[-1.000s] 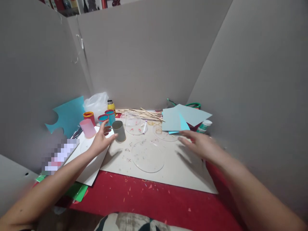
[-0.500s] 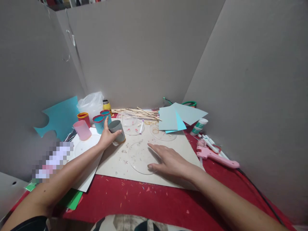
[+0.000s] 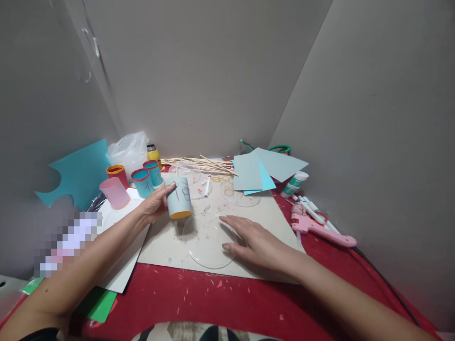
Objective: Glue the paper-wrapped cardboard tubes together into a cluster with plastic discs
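My left hand (image 3: 158, 202) grips a pale blue-grey paper cup (image 3: 180, 198) from its left side. The cup is tilted, showing pen lines on its wall and a yellow-orange base. Just below it lies a clear round plastic disc (image 3: 209, 266) on the pale board. My right hand (image 3: 254, 239) rests at the disc's right edge with thumb and fingers apart, holding nothing. Left of the held cup stand two blue cups with red rims, the nearer blue cup (image 3: 143, 183) bearing pen marks. A pink cup (image 3: 115, 193) and a red cup (image 3: 118, 176) stand farther left.
Thin wooden sticks (image 3: 202, 165) lie along the back beside a yellow bottle (image 3: 153, 155). Grey-blue paper sheets (image 3: 248, 173) overlap at the back right. A pink glue gun (image 3: 322, 230) and a white-green tub (image 3: 294, 184) sit to the right. Grey panels (image 3: 199, 85) enclose the table.
The left hand has lifted the grey cup off the board and tipped it, so its marked wall and yellow base show. The right hand has barely moved, fingers still spread.
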`<state>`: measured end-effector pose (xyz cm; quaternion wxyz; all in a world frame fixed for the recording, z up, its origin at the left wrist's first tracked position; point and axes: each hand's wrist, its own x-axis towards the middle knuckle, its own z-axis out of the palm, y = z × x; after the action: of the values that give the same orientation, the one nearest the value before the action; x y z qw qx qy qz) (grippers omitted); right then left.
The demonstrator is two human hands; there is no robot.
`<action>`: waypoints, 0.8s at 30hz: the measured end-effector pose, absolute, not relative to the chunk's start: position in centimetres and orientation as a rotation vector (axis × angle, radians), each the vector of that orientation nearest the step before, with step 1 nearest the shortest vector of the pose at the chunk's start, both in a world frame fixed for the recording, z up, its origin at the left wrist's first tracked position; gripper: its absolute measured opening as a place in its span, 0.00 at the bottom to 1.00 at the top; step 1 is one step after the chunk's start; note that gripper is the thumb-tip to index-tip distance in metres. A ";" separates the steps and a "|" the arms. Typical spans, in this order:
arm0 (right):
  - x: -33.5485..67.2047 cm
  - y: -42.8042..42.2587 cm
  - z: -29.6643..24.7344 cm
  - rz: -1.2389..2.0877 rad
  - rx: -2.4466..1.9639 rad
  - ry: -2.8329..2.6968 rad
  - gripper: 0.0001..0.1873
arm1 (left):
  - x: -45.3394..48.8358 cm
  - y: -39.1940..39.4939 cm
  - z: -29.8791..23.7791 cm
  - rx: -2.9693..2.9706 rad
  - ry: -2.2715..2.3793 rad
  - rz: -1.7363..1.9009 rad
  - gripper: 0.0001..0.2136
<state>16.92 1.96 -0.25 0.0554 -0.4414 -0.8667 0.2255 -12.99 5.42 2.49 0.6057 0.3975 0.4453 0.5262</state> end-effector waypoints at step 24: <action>32.2 2.9 -2.8 -0.118 -2.176 -2.205 0.28 | -13.4 10.1 -1.7 1.141 1.412 1.229 0.28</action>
<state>32.21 2.91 -2.77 0.0207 -0.7017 -0.7111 -0.0381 -13.41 10.09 -1.66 0.4571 0.4630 0.5727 0.4986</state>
